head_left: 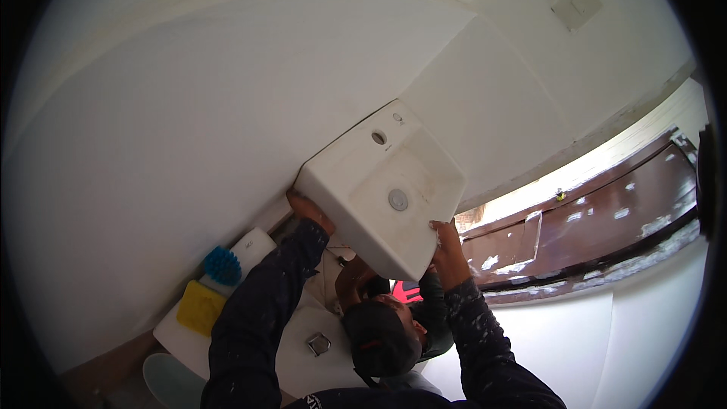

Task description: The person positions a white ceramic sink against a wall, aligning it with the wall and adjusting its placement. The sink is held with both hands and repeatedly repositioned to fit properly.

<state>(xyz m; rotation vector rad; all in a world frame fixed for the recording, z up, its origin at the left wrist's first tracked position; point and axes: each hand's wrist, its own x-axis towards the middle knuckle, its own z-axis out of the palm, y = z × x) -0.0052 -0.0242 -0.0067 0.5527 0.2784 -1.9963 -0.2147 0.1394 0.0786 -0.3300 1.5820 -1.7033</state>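
Observation:
A white ceramic washbasin point(356, 204) with a round metal drain and a tap hole is up against the white wall, in the corner. My left hand point(309, 210) grips its left side from below, fingers partly hidden behind the ceramic. On the right side, my right hand point(447, 246) holds the lower edge, its thumb over the rim. Beneath the basin crouches another person point(382, 333) in a dark cap, one bent arm raised under it; that person's hands are hidden.
At lower left, a blue bristly brush point(222, 265) and a yellow cloth point(200, 307) lie on a white surface point(182, 341). A small metal fitting point(319, 344) sits nearer me. To the right stands a brown door point(575, 220) with white smears. A switch plate point(577, 6) is on the wall.

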